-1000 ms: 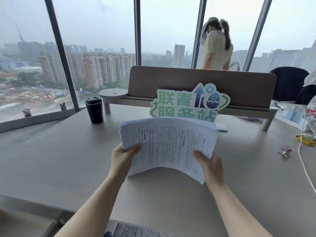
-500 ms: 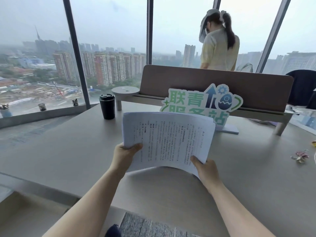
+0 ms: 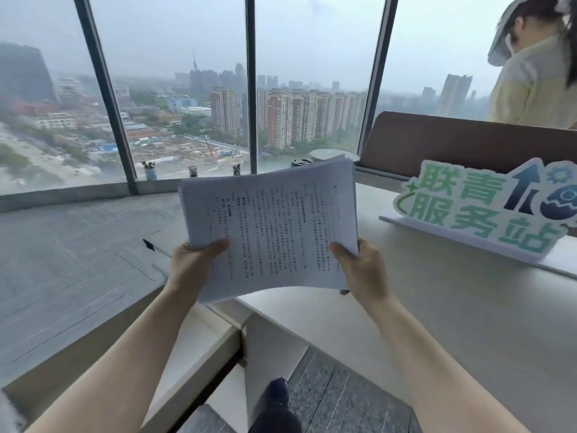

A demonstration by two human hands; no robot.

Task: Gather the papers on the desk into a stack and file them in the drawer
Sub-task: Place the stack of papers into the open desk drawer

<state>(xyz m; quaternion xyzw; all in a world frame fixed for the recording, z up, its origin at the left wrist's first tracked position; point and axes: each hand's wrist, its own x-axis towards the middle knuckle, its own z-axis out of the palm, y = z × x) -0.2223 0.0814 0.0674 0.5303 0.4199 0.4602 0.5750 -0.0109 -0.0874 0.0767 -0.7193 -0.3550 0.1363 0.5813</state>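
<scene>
A thick stack of printed white papers [image 3: 274, 226] is held in the air in front of me, above the left end of the desk [image 3: 452, 307]. My left hand [image 3: 193, 264] grips the stack's lower left corner, thumb on top. My right hand [image 3: 362, 267] grips its lower right corner, thumb on the top sheet. The sheets bow slightly between the two hands. No drawer is in view.
A green and white cut-out sign [image 3: 487, 207] stands on the desk at the right, before a brown divider panel [image 3: 452, 145]. A person in a pale yellow top [image 3: 534, 79] stands behind it. A grey window ledge [image 3: 71, 245] lies left, a dark shoe [image 3: 274, 404] below.
My view has swung left, so the desk and sign now sit at the right. The stack stays in both hands and has come off the desk towards its left end.
</scene>
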